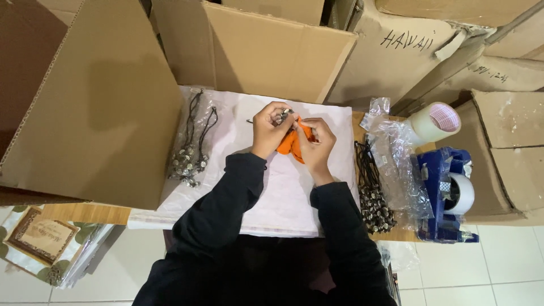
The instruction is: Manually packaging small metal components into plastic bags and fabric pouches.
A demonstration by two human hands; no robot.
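My left hand (267,128) and my right hand (315,145) meet over a white sheet (266,198) on a small table. Between them I hold a small orange pouch (287,144) and a dark beaded cord (284,117) bunched at its top. The left fingers pinch the beads; the right fingers grip the pouch's edge. Both arms wear black sleeves. Much of the pouch is hidden behind my fingers.
Bagged beaded cords (191,148) lie left on the sheet, a loose pile of cords (373,190) right, with clear plastic bags (396,153). A tape roll (433,122) and a blue tape dispenser (445,192) stand at right. Cardboard boxes (96,102) surround the table.
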